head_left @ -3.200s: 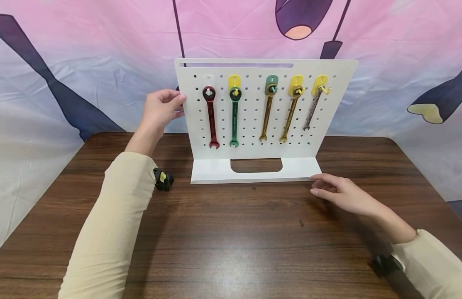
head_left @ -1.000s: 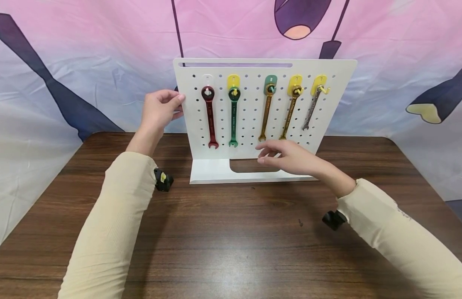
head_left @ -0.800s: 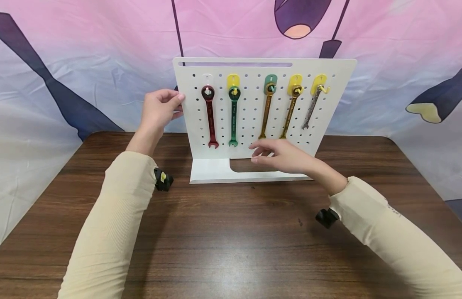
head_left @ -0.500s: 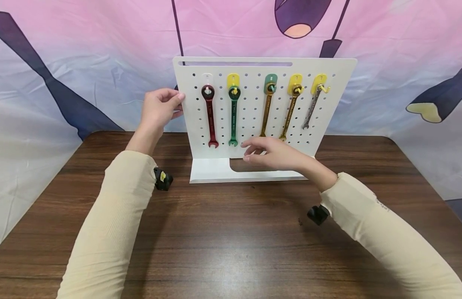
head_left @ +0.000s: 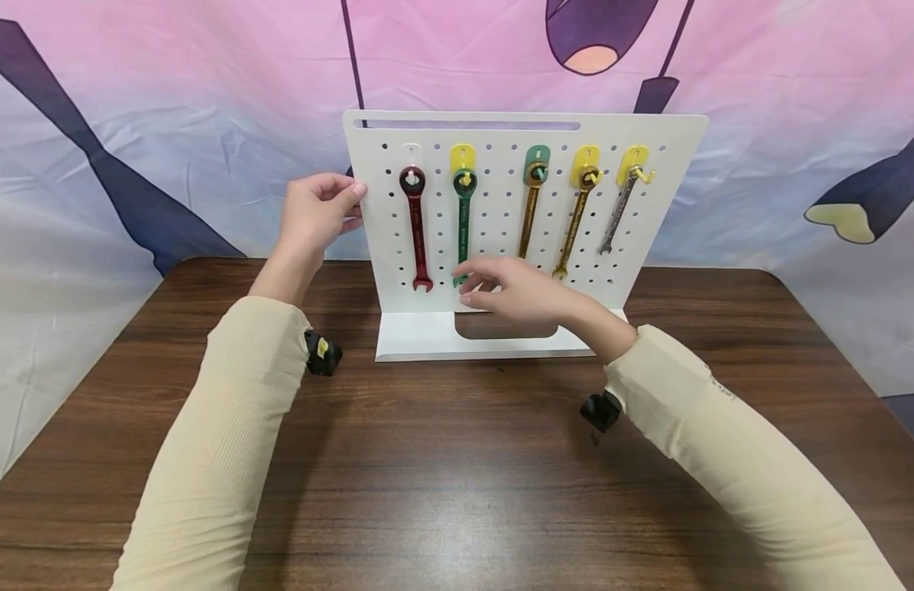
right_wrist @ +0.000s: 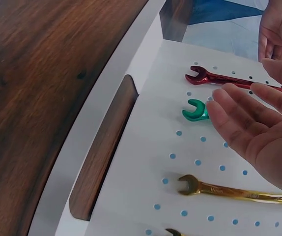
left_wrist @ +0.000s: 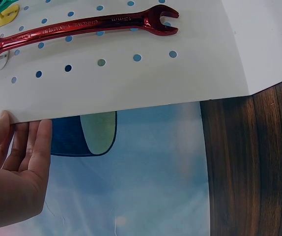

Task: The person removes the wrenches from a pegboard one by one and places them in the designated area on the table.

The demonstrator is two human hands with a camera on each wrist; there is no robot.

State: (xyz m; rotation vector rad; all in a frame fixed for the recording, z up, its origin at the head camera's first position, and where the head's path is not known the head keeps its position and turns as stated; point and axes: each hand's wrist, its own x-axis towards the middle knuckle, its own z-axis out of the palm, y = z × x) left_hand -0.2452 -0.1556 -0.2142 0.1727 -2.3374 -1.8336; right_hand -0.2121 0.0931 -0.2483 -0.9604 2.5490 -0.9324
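Note:
A white pegboard [head_left: 501, 222] stands upright on its base, with several combination wrenches hanging from its hooks. My left hand [head_left: 316, 212] pinches the board's left edge between thumb and fingers, beside the red wrench [head_left: 418, 234]. In front of the lower end of the green wrench [head_left: 464, 217] hovers my right hand [head_left: 519, 289], fingers loosely bent and holding nothing. The right wrist view shows the green wrench's open end [right_wrist: 196, 111] just beyond the fingertips; contact cannot be told. Farther right hang two gold wrenches, one [head_left: 530, 217] partly hidden by my hand, the other [head_left: 575, 230] visible.
A small silver wrench [head_left: 617, 215] hangs on a yellow hook [head_left: 634, 168] at the right. The base has a rectangular cutout [head_left: 506, 327]. Brown wooden table [head_left: 427, 460] extends in front of it; a patterned cloth [head_left: 205, 123] hangs behind.
My right hand has moved left and slightly upward, from the base's right corner, past the gold wrenches, to the green wrench's lower end. My left hand stays on the board's edge.

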